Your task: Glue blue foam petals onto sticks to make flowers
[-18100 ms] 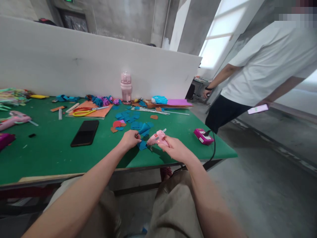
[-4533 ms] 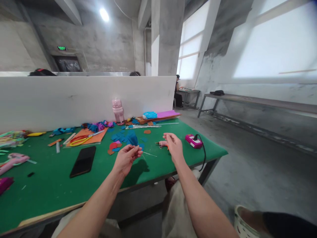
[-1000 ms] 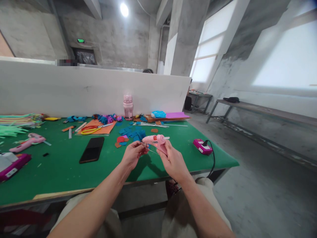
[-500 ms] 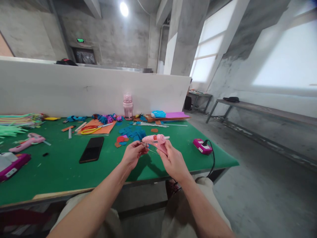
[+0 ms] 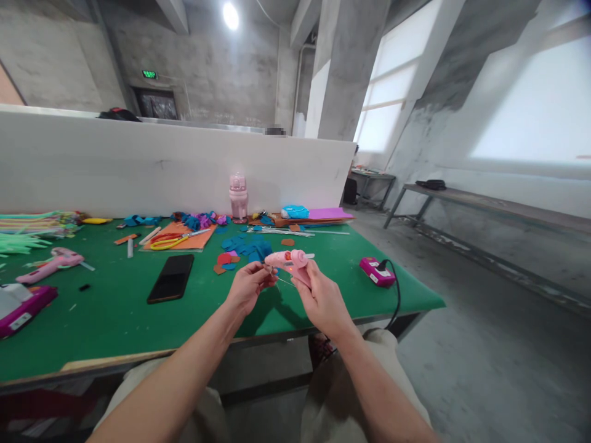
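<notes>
My right hand [image 5: 327, 303] is wrapped round the handle of a pink glue gun [image 5: 289, 261], its nozzle pointing left. A clear glue stick pokes out of the gun's back end. At the nozzle, my left hand [image 5: 250, 286] pinches a small piece on a thin wire [image 5: 285, 282]; the piece is mostly hidden by the fingers. Just beyond my left hand lie blue cut pieces [image 5: 253, 247], with red [image 5: 224, 259] and brown ones beside them on the green table [image 5: 115, 320].
A black phone [image 5: 170, 279] and red-and-yellow scissors [image 5: 170, 242] lie left of my hands. Another pink glue gun [image 5: 53, 266] is at far left. A pink bottle [image 5: 239, 198] stands near the white partition [image 5: 175, 166]. A magenta power strip [image 5: 377, 272] sits at right.
</notes>
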A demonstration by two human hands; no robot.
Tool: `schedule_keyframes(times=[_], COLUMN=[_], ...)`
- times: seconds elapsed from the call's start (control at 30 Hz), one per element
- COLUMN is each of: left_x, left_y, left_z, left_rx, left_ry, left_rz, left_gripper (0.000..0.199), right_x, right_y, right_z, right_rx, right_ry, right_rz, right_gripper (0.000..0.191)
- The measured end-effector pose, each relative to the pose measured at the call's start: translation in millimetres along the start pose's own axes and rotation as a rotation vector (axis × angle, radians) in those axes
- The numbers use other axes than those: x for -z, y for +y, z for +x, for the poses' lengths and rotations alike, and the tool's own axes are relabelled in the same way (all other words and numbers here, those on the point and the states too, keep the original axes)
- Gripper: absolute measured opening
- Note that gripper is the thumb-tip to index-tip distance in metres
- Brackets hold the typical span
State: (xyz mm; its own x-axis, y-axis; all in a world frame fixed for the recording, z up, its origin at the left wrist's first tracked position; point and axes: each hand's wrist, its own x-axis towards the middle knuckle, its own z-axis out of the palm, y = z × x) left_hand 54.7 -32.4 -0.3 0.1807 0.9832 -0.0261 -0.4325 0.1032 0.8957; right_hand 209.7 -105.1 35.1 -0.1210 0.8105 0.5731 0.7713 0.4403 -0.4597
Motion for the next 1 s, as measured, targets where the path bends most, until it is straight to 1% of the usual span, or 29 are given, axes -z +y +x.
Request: schedule_keyframes(times=[0.33, 0.6, 0.83, 1.0], left_x=[0.3, -1.4, -1.4, -1.3], left_y=[-0.7, -0.2, -1.1, -0.9], left_z=[0.9, 0.4, 0.4, 0.2], left_rx=[-0.001, -0.001, 0.01, 0.012], left_ry=[-0.006, -0.01, 0.013, 0.007], left_rz=[0.003, -0.002, -0.006, -0.004], left_gripper=[0.023, 0.024, 0.024, 0.024], right_x=[3.0, 2.7, 2.8, 3.0], right_y=[-5.5, -7.2, -4.6, -4.3], right_z=[-1.9, -1.7, -1.1, -0.1], right_rx=[-0.017, 0.007, 0.005, 0.009], right_ry=[-0.018, 0.017, 0.006, 0.02], right_rz=[-0.059, -0.049, -0.044, -0.039], right_gripper=[0.019, 0.025, 0.021, 0.022])
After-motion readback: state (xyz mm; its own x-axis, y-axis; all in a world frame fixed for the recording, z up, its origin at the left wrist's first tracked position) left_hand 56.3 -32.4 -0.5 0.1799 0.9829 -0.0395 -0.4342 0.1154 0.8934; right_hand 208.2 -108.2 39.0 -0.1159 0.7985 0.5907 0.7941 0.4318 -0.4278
